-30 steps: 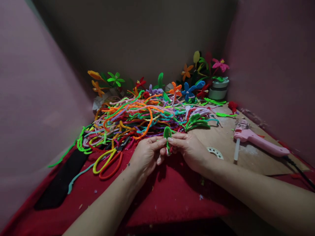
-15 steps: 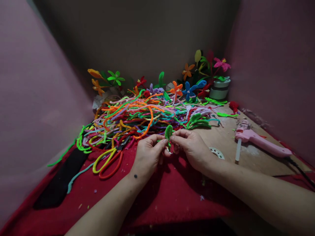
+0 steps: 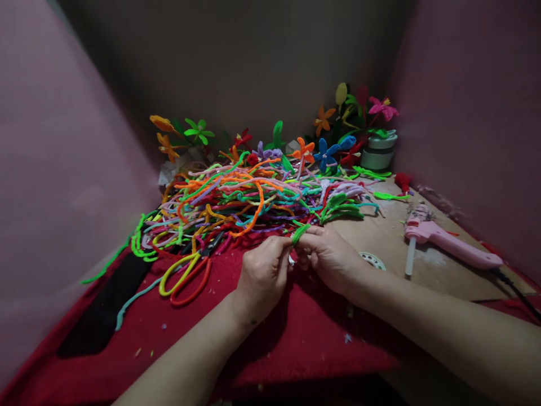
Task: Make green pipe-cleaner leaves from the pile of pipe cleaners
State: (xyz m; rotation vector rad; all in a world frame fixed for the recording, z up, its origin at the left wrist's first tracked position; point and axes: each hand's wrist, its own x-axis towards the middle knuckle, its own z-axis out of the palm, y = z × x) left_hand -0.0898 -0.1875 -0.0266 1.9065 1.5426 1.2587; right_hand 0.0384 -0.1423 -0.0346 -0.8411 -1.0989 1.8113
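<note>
Between my two hands is a green pipe-cleaner leaf (image 3: 300, 232), tilted to the right above the red cloth. My left hand (image 3: 265, 270) is closed in a pinch at the leaf's lower left side. Fingers of my right hand (image 3: 332, 255) grip it from the other side, so the leaf's base is hidden. Just beyond my hands lies a big tangled pile of coloured pipe cleaners (image 3: 236, 194). Several green leaves (image 3: 341, 208) rest at the pile's right edge.
Scissors (image 3: 186, 276) with yellow and red handles lie left of my hands. A pink glue gun (image 3: 452, 242) rests on a brown board (image 3: 439, 282) at right. A black strip (image 3: 105, 304) lies far left. Pipe-cleaner flowers (image 3: 325, 155) and a pale jar (image 3: 379, 151) stand behind.
The green leaf has tipped from upright to leaning right. My left hand has rolled over, its knuckles now facing up, while my right hand stays nearly in place.
</note>
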